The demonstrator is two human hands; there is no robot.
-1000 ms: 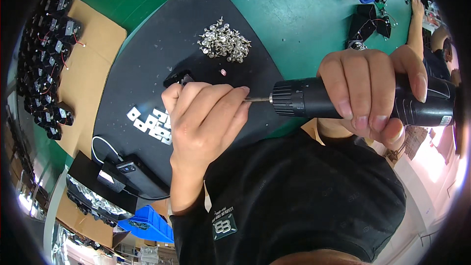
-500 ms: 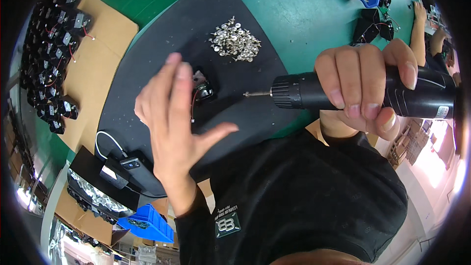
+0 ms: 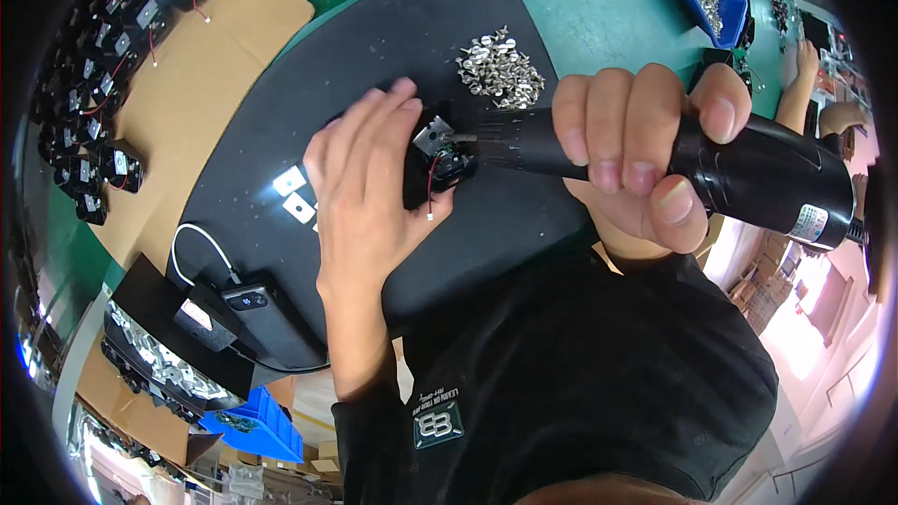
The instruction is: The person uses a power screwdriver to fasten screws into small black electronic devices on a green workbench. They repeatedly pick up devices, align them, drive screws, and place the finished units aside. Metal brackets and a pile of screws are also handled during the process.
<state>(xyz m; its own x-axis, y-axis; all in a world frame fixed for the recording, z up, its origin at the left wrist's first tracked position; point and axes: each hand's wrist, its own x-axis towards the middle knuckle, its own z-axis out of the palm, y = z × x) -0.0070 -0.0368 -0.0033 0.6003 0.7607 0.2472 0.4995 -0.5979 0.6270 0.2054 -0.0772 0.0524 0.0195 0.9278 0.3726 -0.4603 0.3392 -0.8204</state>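
Two hands come at one small black part (image 3: 456,166) from opposite sides, and that part is the landmark for everything here. The left hand (image 3: 365,185) is much the nearer: it lies right along the part's left side, its fingers slightly bent and reaching past the part's upper left, its thumb below, so that the part sits in the gap between them. Whether they close tightly on it I cannot tell, since the palm hides some of that side. The right hand (image 3: 625,136) is well off to the part's right, wrapped round a black power screwdriver (image 3: 762,173), which spans the space between. The screwdriver's long axis runs nearly level across the view, its back end sloping down to the right, and its thin bit (image 3: 468,138) points left at the part's silver plate (image 3: 433,137). The tip overlaps the plate from this angle; the bit is too blurred to say whether they touch. The part itself seems to slant from upper left to lower right, so the screwdriver meets it at an angle. A red wire (image 3: 431,178) hangs from its lower edge beside the thumb. Above and right of the part is a heap of screws (image 3: 500,73); left of it, beyond the left hand, lie pale squares (image 3: 298,208).
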